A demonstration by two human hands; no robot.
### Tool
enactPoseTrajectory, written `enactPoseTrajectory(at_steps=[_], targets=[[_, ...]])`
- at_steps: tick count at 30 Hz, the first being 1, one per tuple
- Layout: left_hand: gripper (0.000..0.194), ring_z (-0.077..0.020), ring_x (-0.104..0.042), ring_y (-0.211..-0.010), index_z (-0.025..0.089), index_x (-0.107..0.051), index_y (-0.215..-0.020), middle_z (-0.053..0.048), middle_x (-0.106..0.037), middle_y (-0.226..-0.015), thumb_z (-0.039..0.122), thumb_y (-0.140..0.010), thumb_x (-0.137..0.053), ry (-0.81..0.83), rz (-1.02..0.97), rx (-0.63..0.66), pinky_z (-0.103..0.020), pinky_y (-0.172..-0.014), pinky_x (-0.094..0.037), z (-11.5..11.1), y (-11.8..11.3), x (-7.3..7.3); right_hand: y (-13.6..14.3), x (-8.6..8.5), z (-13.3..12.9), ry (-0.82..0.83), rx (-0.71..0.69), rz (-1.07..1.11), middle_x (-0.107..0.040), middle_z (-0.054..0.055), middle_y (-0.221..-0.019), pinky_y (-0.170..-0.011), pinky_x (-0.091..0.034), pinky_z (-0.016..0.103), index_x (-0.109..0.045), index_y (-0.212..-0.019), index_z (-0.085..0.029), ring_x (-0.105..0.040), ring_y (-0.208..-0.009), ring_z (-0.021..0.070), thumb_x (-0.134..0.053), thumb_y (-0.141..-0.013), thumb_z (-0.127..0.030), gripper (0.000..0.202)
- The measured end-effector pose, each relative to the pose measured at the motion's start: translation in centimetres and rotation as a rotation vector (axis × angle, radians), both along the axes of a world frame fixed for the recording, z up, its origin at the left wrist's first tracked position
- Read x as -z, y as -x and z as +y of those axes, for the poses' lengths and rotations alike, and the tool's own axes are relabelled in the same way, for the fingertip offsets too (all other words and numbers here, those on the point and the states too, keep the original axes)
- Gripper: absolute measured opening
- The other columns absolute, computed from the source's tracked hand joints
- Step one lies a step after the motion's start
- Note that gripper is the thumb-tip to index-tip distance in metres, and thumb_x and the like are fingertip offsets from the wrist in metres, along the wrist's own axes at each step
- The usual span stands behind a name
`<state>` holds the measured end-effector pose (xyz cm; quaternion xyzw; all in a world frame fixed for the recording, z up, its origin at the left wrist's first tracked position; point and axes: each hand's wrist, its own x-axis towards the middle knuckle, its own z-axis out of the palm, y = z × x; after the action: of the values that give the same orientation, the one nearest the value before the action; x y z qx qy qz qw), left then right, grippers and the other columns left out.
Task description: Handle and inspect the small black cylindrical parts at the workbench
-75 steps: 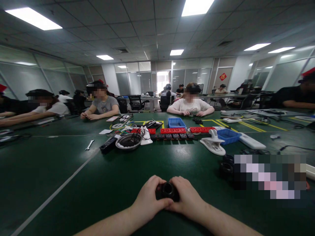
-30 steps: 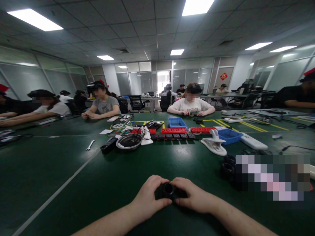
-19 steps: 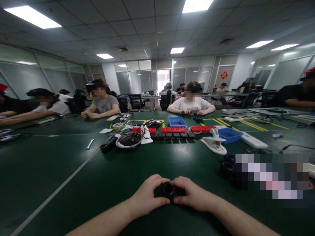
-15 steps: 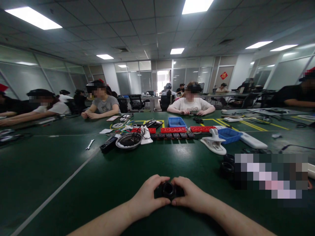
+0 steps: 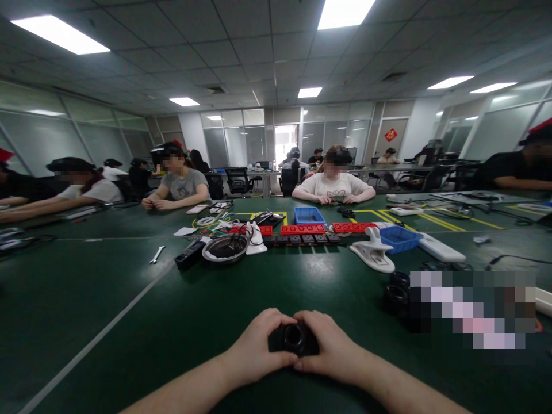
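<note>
A small black round part with a hole in its top (image 5: 294,336) stands on the green table, close in front of me. My left hand (image 5: 260,340) curves round its left side, fingers behind and thumb in front. My right hand (image 5: 330,347) closes round the right side in the same way. Both thumb tips meet before the part, and the forefingers meet behind it. The part's lower side and its exact kind are hidden in the shade between my palms.
More black ring-shaped parts (image 5: 395,294) lie to the right, beside a blurred-out patch. Farther off are a white clip base (image 5: 373,253), a blue tray (image 5: 309,215), red strips (image 5: 303,229), a metal bowl (image 5: 226,247) and a wrench (image 5: 157,255). Co-workers sit around the table.
My right hand has shifted slightly left, drawing its fingers and thumb closer around the black part. The left hand stays nearly in place.
</note>
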<state>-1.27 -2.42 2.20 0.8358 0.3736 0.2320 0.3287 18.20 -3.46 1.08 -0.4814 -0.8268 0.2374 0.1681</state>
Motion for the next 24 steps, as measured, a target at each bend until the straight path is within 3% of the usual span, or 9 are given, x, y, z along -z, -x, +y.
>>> enactPoseTrajectory(at_steps=[5,9,13,17,21,24], targets=[[0.042,-0.019,-0.052,-0.087,0.023,-0.058,-0.103,0.0,-0.055,-0.093,0.021,-0.064,-0.073,0.009,0.001,0.075,-0.027,-0.076,-0.041,0.2,0.3,0.2,-1.2,-0.7,0.5,0.042,-0.214,-0.029,-0.056,0.003,-0.093,-0.08,-0.037,0.034,-0.059,-0.097,-0.019,-0.049,-0.089,0.022,-0.073,-0.061,-0.039,0.043],[0.043,-0.0192,-0.051,-0.088,0.022,-0.058,-0.103,-0.001,-0.054,-0.093,0.022,-0.063,-0.075,0.0,-0.019,0.087,-0.028,-0.076,-0.041,0.3,0.2,0.3,-1.2,-0.7,0.8,0.05,-0.225,-0.028,-0.057,0.002,-0.094,-0.079,-0.036,0.032,-0.058,-0.099,-0.02,-0.048,-0.09,0.0203,-0.069,-0.068,-0.026,0.034],[0.043,-0.0199,-0.05,-0.092,0.021,-0.058,-0.102,-0.002,-0.053,-0.098,0.02,-0.063,-0.075,-0.017,-0.055,0.083,-0.029,-0.081,-0.04,0.2,0.1,0.3,-1.1,-0.7,0.8,0.052,-0.219,-0.016,-0.058,0.001,-0.091,-0.079,-0.035,0.031,-0.059,-0.094,-0.02,-0.049,-0.089,0.0197,-0.071,-0.067,-0.025,0.03],[0.041,-0.0204,-0.05,-0.091,0.022,-0.057,-0.101,-0.002,-0.053,-0.097,0.02,-0.063,-0.074,-0.006,-0.037,0.065,-0.03,-0.081,-0.041,0.0,0.0,0.3,-0.8,-0.6,0.7,0.052,-0.146,-0.023,-0.058,0.001,-0.086,-0.073,-0.036,0.029,-0.06,-0.087,-0.019,-0.05,-0.083,0.019,-0.075,-0.061,-0.028,0.032],[0.04,-0.0206,-0.051,-0.091,0.022,-0.057,-0.101,-0.002,-0.053,-0.097,0.02,-0.064,-0.073,0.001,-0.043,0.013,-0.03,-0.08,-0.041,-0.2,-0.2,0.4,0.1,0.2,0.4,-0.01,0.018,-0.089,-0.056,0.001,-0.076,-0.061,-0.034,0.026,-0.056,-0.078,-0.017,-0.049,-0.072,0.0182,-0.076,-0.054,-0.042,0.04],[0.038,-0.021,-0.05,-0.091,0.021,-0.057,-0.099,-0.002,-0.054,-0.095,0.02,-0.064,-0.072,-0.005,-0.034,-0.043,-0.031,-0.08,-0.041,-0.3,-0.4,0.6,1.0,0.6,0.0,-0.068,0.123,-0.143,-0.057,0.003,-0.076,-0.058,-0.034,0.027,-0.054,-0.077,-0.017,-0.049,-0.069,0.0188,-0.072,-0.055,-0.049,0.043]])
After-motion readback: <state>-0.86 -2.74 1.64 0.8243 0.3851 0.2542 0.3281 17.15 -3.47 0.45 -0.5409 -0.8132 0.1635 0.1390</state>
